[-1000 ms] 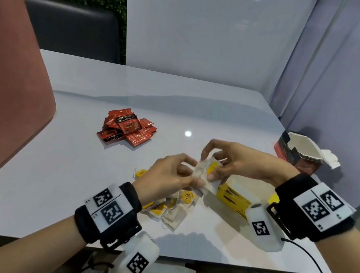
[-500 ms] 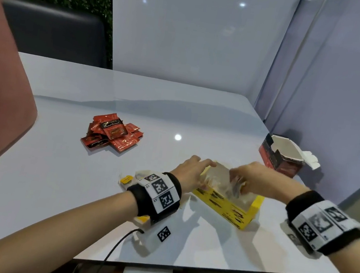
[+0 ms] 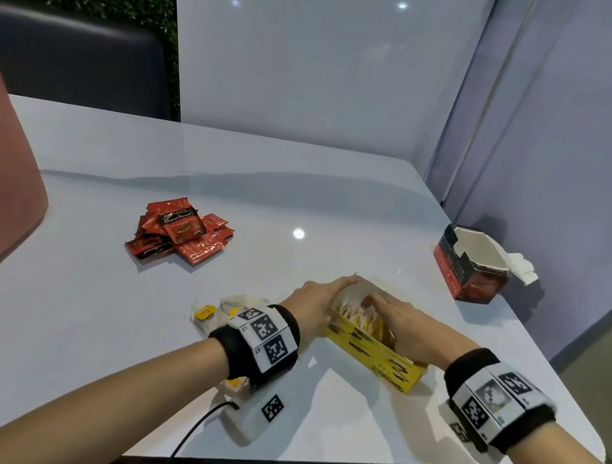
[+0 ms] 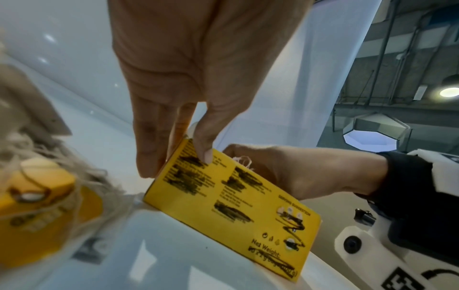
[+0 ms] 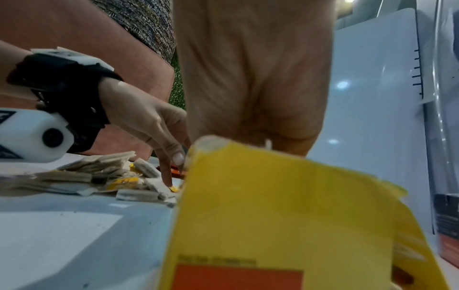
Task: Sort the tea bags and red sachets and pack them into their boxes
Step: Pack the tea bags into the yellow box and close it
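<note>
Your left hand [image 3: 312, 305] pinches the near-left end of the yellow box [image 3: 377, 353]: in the left wrist view the thumb [image 4: 204, 141] lies on the printed long side at its top edge, and the fingers [image 4: 151, 141] run straight down the end panel, so the corner sits between them. Your right hand [image 3: 398, 320] reaches down into the open top of the box with its fingers among the packed tea bags [image 3: 357, 314]. Those fingertips are hidden by the box wall in every view, so you cannot tell whether they pinch a bag or merely press on the row.

The yellow box rests on the white table [image 3: 121, 323] with its opening up. Its long axis runs from your left hand, far and left, toward the near right corner by your right wrist, at a slant to the table's front edge. The bags inside stand on edge, packed crosswise to that axis.

Just left of the box, partly under your left wrist, lies the loose heap of tea bags [image 5: 104, 174] with yellow tags and strings. Well apart, at the far left, the red sachets [image 3: 180, 230] lie in an overlapping pile. The red box [image 3: 468, 275] stands open at the far right, near the table's edge beside the partition [image 3: 592, 136].
</note>
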Available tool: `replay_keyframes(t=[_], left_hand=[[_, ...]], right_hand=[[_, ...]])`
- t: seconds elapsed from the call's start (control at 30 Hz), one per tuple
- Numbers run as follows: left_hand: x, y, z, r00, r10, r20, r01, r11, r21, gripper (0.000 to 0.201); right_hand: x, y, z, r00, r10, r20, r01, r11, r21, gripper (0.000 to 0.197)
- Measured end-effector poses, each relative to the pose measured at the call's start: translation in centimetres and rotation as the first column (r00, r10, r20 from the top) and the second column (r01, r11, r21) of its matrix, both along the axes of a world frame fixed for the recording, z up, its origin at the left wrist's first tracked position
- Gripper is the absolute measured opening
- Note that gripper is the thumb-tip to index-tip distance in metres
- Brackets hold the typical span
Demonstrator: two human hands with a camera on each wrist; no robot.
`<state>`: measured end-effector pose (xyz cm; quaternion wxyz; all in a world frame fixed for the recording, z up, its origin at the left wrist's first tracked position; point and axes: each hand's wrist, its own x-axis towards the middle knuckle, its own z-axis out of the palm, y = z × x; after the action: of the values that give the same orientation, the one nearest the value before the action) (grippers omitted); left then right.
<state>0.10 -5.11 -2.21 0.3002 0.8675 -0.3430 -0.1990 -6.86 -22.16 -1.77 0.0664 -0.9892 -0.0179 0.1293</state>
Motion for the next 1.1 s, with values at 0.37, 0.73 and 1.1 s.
replay_keyframes(t=[0.37, 0.73, 1.1], left_hand=[[0.4, -0.1, -0.3, 0.998, 0.025, -0.050, -0.025, 1.000, -0.011, 0.068], [0.3, 0.8, 0.3, 0.999, 0.032, -0.043, -0.033, 0.999, -0.015, 0.059], [0.6, 0.6, 0.0, 0.998, 0.043, -0.056, -0.044, 0.999, -0.023, 0.060]], right_hand=[[0.2, 0.7, -0.3, 1.000, -0.012, -0.010, 0.012, 0.998, 0.060, 0.052], [-0.6, 0.3, -0.9, 0.997, 0.015, 0.076, -0.018, 0.999, 0.038, 0.014], [-1.0, 0.2, 0.0, 0.999, 0.046, 0.010, -0.046, 0.997, -0.058, 0.028]])
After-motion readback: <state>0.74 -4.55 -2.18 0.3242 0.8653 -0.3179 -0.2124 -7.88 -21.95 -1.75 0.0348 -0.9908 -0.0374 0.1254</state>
